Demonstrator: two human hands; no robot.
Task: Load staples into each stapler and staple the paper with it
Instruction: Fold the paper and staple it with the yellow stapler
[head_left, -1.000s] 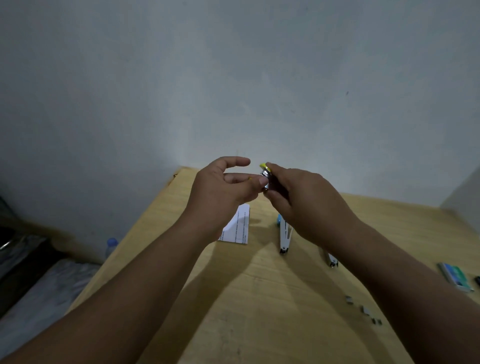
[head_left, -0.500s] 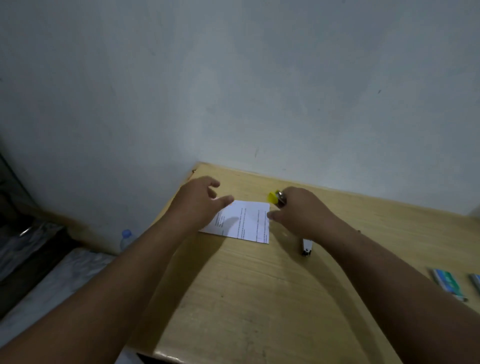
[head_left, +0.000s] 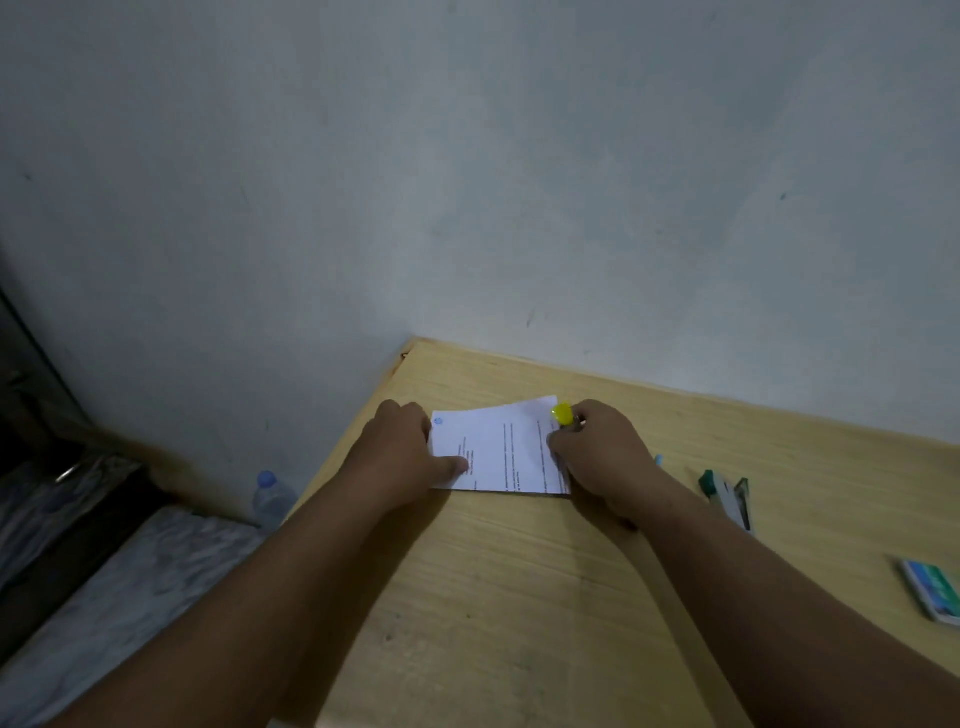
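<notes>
Paper (head_left: 496, 449): one printed sheet on the desk (head_left: 545, 597) near its far left corner. Change: both hands, a second ago raised together over the desk around a yellow stapler (head_left: 563, 414), have come down to the sheet. Left hand (head_left: 400, 452): flat on the sheet's left edge, thumb pressing it down. Right hand (head_left: 605, 457): clamped on the yellow stapler at the sheet's right edge. Judgement: loading of this stapler appears finished; stapling is imminent. Green stapler (head_left: 727, 499) and staple box (head_left: 932, 590): lying to the right, apart.
</notes>
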